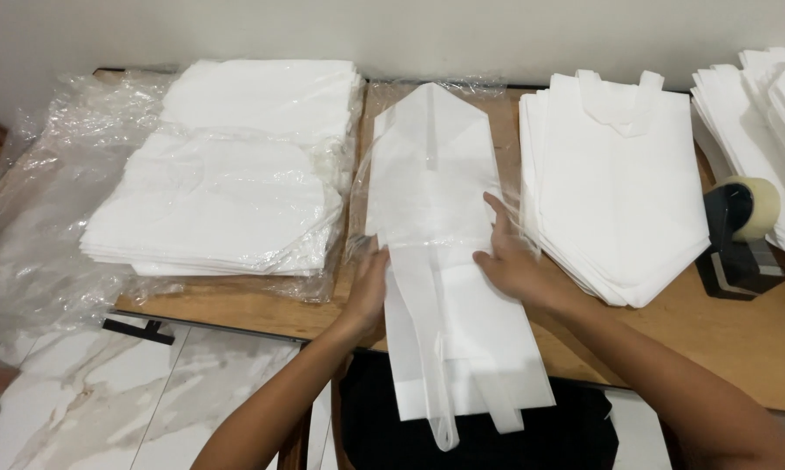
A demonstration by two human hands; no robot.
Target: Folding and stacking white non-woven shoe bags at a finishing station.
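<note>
A person stood at a wooden worktop (723, 339) and looked down at both hands. In the middle lay a white cloth bag (462, 339), folded long and flat. Its pointed end was far from the person, and its near end hung off the edge of the worktop. Two thin white handles (443, 409) hung down from that near end. A clear plastic sleeve (427, 174) covered the far part of the bag.

The left hand (368, 287) lay on the left edge of the bag, right where the plastic ended. Its fingers were bent over the edge, but it was too hard to see if they pinched it. The right hand (510, 252) was spread out flat on the right side of the bag. Its fingers pointed away, and it pressed down without grabbing.

To the left sat a big stack of white bags wrapped in clear plastic (227, 191). Loose plastic (35, 226) spilled off that side. To the right, just beside the right hand, sat a pile of unwrapped white bags (619, 191) with their handles on top. More white bags (758, 113) were piled in the far right corner. A tape holder (741, 235) with a roll of clear tape stood near them. Below the worktop was a pale marble floor (105, 400).
</note>
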